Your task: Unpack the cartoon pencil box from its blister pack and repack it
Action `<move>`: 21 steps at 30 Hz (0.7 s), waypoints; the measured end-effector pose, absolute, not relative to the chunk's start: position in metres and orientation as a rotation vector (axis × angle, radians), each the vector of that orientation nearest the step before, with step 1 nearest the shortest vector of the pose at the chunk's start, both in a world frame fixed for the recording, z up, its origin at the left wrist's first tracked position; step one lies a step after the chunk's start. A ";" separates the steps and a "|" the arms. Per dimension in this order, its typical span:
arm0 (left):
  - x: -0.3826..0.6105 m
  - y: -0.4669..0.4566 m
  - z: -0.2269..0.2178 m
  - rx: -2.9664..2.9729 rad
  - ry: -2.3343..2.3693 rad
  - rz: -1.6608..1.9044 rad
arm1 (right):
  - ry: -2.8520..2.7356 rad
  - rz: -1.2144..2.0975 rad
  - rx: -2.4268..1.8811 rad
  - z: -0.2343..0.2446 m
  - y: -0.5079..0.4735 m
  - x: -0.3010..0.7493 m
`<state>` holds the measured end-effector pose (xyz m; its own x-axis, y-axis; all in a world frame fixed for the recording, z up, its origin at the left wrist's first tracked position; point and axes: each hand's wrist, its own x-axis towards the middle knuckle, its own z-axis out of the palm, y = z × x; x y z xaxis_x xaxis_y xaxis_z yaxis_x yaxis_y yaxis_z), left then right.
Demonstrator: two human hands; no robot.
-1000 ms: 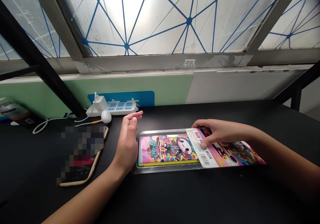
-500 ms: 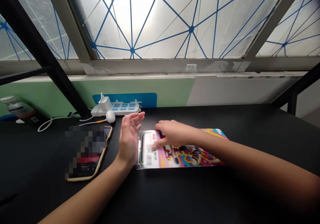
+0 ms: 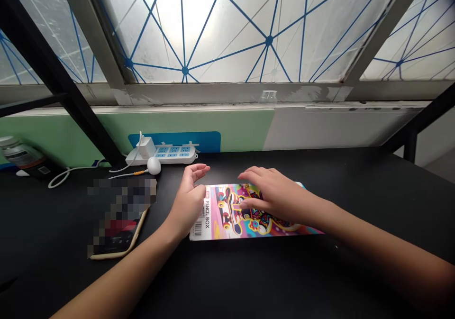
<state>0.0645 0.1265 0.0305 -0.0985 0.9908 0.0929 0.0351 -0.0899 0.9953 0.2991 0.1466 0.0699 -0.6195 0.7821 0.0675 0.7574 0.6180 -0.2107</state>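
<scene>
Pencil-box card (image 3: 245,224) — beneath right grip (image 3: 273,190)

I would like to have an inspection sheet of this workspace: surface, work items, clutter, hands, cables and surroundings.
Surface: black table, with a small pale speck in front of the right forearm.
Work items: colourful printed card marked "PENCIL BOX", lying flat; what is under it is hidden.
Clutter: phone left of the left forearm, screen partly blurred out; bottle at the far left.
Hands: left hand half-curled at the card's left end, contact unclear; right hand open over the card, grip not visible.
Cables: white cables on the table's left side; white power strip at the back, with a white plug in it.
Surroundings: patterned window, green wall panel, black bars at both sides.
</scene>
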 end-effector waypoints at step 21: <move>0.070 0.135 0.035 0.812 1.286 1.296 | -2.579 0.500 -1.324 0.053 0.161 0.342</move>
<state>0.0696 0.1347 0.0346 -0.1808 0.9601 -0.2132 -0.2204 0.1717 0.9602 0.3423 0.1613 0.0528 -0.5791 0.8150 0.0224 0.7475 0.5417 -0.3845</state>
